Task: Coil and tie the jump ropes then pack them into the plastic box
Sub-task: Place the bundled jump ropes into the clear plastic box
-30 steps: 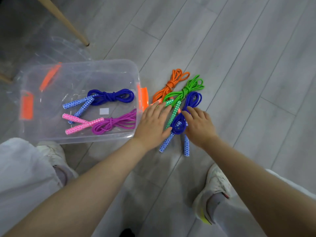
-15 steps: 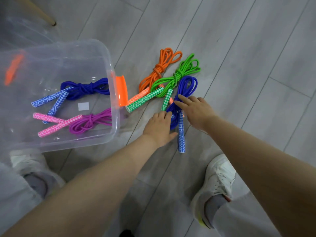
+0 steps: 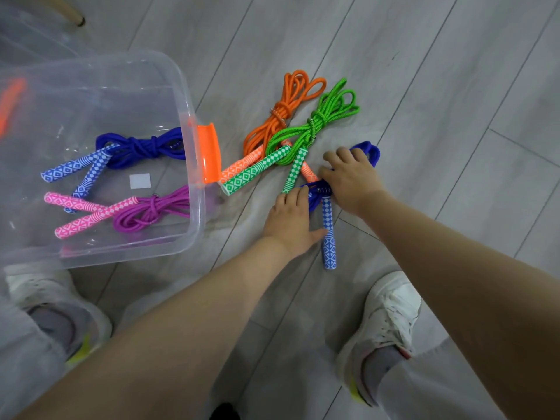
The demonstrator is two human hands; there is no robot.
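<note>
Jump ropes are partly packed: both hands close on the blue rope on the floor, the left hand at its handle end, the right hand gripping its coil. Beyond them, tied green and orange ropes wait beside the plastic box, crossing the blue one. Inside the box lie a dark blue and a purple rope. Three seem left.

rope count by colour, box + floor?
Blue: 2, blue rope in the plastic box, blue rope on the floor
Purple: 1, purple rope
Orange: 1, orange rope
Green: 1, green rope
Total: 5
</note>
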